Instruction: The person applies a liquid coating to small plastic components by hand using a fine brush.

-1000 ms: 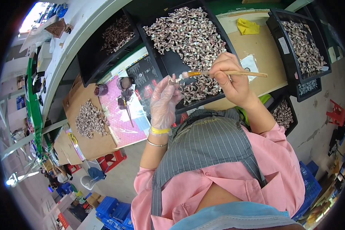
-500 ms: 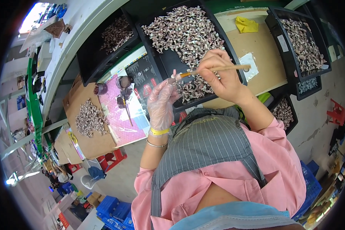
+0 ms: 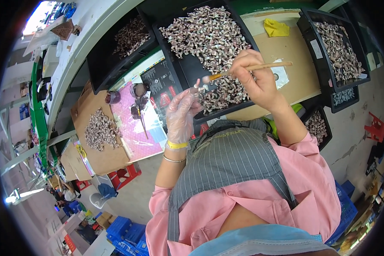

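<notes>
My left hand (image 3: 180, 116), in a clear plastic glove, pinches a small pink-and-white piece (image 3: 197, 84) upright between thumb and fingertips. My bare right hand (image 3: 262, 83) grips a paintbrush (image 3: 277, 65) with a pale wooden handle. Its bristles point left, slightly above and right of the small piece, and look apart from it. Both hands are over the near part of a black tray (image 3: 187, 71). Many similar small mottled pieces (image 3: 207, 36) are heaped in that tray. My right hand and the brush hide some of them.
On the left, a pink sheet (image 3: 128, 121) bears dark jars (image 3: 138, 90) and another brush (image 3: 143, 123). More pieces (image 3: 101, 130) lie on brown cardboard (image 3: 117, 158). Another black tray (image 3: 333, 81) stands at right, beyond a yellow cloth (image 3: 276, 27). A red stool (image 3: 124, 176) is below the table.
My right hand has shifted right and slightly up, drawing the brush tip away from the small piece. My left hand has barely moved and still holds the piece.
</notes>
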`<state>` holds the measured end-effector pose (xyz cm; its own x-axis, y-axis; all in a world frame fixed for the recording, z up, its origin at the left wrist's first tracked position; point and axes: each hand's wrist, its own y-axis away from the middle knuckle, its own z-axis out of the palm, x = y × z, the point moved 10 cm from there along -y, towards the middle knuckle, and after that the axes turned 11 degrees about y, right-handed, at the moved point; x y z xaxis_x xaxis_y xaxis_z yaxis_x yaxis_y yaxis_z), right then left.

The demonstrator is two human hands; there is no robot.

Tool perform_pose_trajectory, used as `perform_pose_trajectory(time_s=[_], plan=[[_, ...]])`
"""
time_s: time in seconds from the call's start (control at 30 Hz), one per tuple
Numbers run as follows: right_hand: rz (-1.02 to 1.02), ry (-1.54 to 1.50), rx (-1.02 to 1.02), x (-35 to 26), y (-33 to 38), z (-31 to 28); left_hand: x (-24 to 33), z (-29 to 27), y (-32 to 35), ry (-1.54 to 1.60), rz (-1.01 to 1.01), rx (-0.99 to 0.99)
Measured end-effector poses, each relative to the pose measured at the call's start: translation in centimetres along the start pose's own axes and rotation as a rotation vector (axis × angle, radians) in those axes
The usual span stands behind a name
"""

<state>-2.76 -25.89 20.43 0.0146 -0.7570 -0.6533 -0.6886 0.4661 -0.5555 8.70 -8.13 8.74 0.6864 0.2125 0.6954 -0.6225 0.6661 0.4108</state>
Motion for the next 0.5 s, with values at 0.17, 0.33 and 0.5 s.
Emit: perform_pose_trajectory(time_s=[0.17, 0.33, 0.5], plan=[[-0.124, 0.002, -0.028, -1.7, -0.2, 1.1, -1.2, -0.2, -0.3, 0.143, -0.11, -0.013], [-0.161, -0.008, 0.05, -2.2, -0.4, -0.4, -1.9, -0.5, -0.4, 0.141, -0.158, -0.013], [-0.137, 0.195, 0.082, -1.5, -0.3, 0.4, -2.0, -0.5, -0.5, 0.162, -0.154, -0.025]])
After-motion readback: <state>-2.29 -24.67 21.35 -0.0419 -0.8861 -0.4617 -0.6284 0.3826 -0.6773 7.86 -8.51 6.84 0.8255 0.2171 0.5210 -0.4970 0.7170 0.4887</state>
